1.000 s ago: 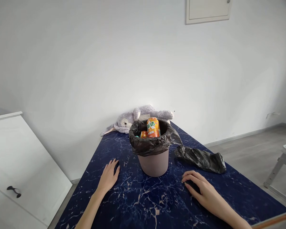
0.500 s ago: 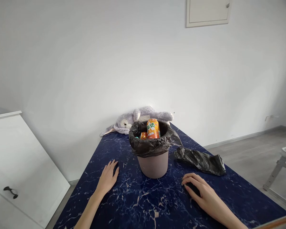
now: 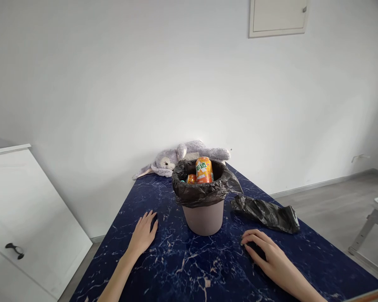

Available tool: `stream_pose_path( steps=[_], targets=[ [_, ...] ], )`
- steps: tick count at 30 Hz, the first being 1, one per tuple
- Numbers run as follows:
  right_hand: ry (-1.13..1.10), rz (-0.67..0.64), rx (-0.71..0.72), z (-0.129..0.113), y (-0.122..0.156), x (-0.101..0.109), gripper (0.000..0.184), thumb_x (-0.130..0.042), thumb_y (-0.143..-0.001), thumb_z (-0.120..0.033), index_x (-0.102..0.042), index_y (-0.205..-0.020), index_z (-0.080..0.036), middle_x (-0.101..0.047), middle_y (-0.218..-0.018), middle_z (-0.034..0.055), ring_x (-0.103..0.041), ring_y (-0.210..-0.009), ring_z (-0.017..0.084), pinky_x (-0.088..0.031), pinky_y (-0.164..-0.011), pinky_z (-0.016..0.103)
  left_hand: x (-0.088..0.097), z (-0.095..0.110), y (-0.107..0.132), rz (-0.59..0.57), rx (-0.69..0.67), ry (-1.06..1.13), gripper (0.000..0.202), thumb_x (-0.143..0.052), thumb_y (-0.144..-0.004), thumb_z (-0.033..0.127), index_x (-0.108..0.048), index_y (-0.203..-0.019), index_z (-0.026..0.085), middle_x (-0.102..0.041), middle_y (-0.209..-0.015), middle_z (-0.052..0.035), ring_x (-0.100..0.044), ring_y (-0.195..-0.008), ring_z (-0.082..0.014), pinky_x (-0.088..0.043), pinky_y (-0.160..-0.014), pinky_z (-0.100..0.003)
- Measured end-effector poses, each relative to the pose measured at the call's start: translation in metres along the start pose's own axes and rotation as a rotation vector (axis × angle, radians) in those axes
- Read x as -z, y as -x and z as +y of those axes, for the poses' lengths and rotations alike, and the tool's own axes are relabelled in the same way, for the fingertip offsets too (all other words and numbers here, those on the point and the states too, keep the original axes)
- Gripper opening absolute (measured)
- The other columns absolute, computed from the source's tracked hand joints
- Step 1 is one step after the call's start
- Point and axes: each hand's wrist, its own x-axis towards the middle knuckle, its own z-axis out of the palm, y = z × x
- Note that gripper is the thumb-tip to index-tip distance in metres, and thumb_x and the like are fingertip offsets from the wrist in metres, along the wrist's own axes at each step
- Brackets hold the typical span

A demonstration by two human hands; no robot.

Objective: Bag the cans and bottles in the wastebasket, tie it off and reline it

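Note:
My left hand [image 3: 143,234] rests palm down on the blue marbled table [image 3: 176,277], fingers stretched out, to the left of a trash can [image 3: 204,220]. My right hand [image 3: 263,251] lies on the table to the can's right, fingers loosely curved and thumb apart, holding nothing. A black trash bag [image 3: 204,193] lines the can and folds over its rim. Inside, an orange soda can [image 3: 204,171] stands up above the rim, with part of another orange can [image 3: 191,178] beside it. The rest of the contents is hidden.
A folded black plastic bag [image 3: 266,213] lies near the table's right edge. Behind the trash can, a grey plush rabbit [image 3: 165,161] lies against the wall. A white cabinet [image 3: 34,218] stands at left, and part of a chair [image 3: 370,226] shows at right.
The whole view has shifted very slightly. Both hands, the trash can and the bags stay in the same places on the table.

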Motion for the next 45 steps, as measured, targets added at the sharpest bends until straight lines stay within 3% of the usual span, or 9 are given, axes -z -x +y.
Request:
stream_pose_path(
  steps=[13,16,20,25,29,33,36,41,45],
  targets=[
    [0.004,-0.011,-0.019,-0.003,0.000,0.003,0.028,-0.045,-0.108,-0.046,-0.068,-0.110,-0.031,-0.064,-0.128,0.0073,-0.063,-0.119,0.026,-0.051,-0.104,0.043,0.010,0.018,0.002,0.030,0.057,0.226,0.062,-0.048,-0.098,0.060,-0.065,-0.143,0.020,-0.051,-0.164,-0.0151,-0.034,-0.159,-0.0420,-0.024,-0.129,-0.064],
    [-0.005,-0.009,-0.019,-0.005,-0.001,0.002,0.028,-0.046,-0.107,-0.047,-0.069,-0.108,-0.030,-0.065,-0.127,0.0073,-0.063,-0.118,0.026,-0.051,-0.105,0.044,0.015,0.036,0.003,0.039,0.073,0.351,0.059,-0.051,-0.096,0.065,-0.069,-0.136,0.024,-0.061,-0.154,-0.0134,-0.047,-0.151,-0.0407,-0.035,-0.126,-0.059],
    [-0.076,-0.030,-0.044,-0.008,-0.002,0.006,0.030,-0.050,-0.105,-0.051,-0.071,-0.106,-0.029,-0.068,-0.126,0.0082,-0.064,-0.119,0.028,-0.049,-0.108,0.046,0.020,0.074,-0.007,-0.009,0.084,0.568,0.063,-0.040,-0.100,0.073,-0.071,-0.131,0.027,-0.072,-0.139,-0.0113,-0.067,-0.131,-0.0341,-0.055,-0.108,-0.044],
    [-0.583,-0.104,-0.244,-0.017,-0.023,0.023,0.046,-0.059,-0.098,-0.065,-0.072,-0.117,-0.025,-0.074,-0.122,0.0101,-0.069,-0.116,0.029,-0.053,-0.104,0.042,0.040,0.123,-0.036,-0.180,0.270,1.197,0.080,-0.045,-0.089,0.088,-0.076,-0.112,0.018,-0.077,-0.120,-0.0164,-0.073,-0.111,-0.0327,-0.059,-0.095,-0.041],
    [-1.134,-0.055,-0.423,-0.030,-0.072,0.043,0.051,-0.065,-0.096,-0.066,-0.069,-0.127,-0.026,-0.072,-0.134,0.0114,-0.072,-0.116,0.026,-0.059,-0.098,0.038,0.074,0.150,-0.053,-0.232,0.323,1.507,0.065,-0.059,-0.088,0.080,-0.076,-0.093,0.018,-0.078,-0.104,-0.0140,-0.073,-0.098,-0.0270,-0.059,-0.079,-0.033],
    [-1.415,-0.014,-0.395,-0.047,-0.130,0.066,0.033,-0.073,-0.094,-0.056,-0.069,-0.107,-0.026,-0.077,-0.119,0.0072,-0.076,-0.096,0.019,-0.063,-0.085,0.033,0.107,0.172,-0.061,-0.090,0.284,1.645,0.031,-0.076,-0.089,0.045,-0.079,-0.105,0.019,-0.080,-0.109,-0.0114,-0.075,-0.095,-0.0250,-0.059,-0.076,-0.032],
    [-1.445,-0.004,-0.345,-0.062,-0.161,0.082,0.030,-0.084,-0.088,-0.040,-0.069,-0.108,-0.023,-0.079,-0.100,0.0033,-0.075,-0.084,0.016,-0.062,-0.074,0.026,0.125,0.182,-0.066,0.048,0.267,1.674,0.024,-0.081,-0.082,0.029,-0.079,-0.103,0.018,-0.081,-0.108,-0.0101,-0.076,-0.092,-0.0238,-0.060,-0.078,-0.031],
    [-1.355,0.212,-0.354,-0.084,-0.188,0.103,0.050,-0.095,-0.066,-0.017,-0.069,-0.109,-0.021,-0.075,-0.079,-0.0013,-0.066,-0.063,0.012,-0.054,-0.056,0.021,0.148,0.191,-0.073,0.256,0.245,1.682,0.026,-0.089,-0.069,0.024,-0.075,-0.089,0.017,-0.078,-0.087,-0.0020,-0.072,-0.074,-0.0159,-0.055,-0.065,-0.024],
    [-1.251,0.412,-0.150,-0.101,-0.200,0.115,0.050,-0.095,-0.057,-0.016,-0.068,-0.099,-0.022,-0.065,-0.073,-0.0060,-0.060,-0.062,0.009,-0.048,-0.052,0.018,0.167,0.202,-0.072,0.431,0.123,1.660,0.032,-0.093,-0.064,0.026,-0.068,-0.082,0.018,-0.072,-0.079,0.0025,-0.066,-0.068,-0.0123,-0.050,-0.060,-0.021]
  ],
)
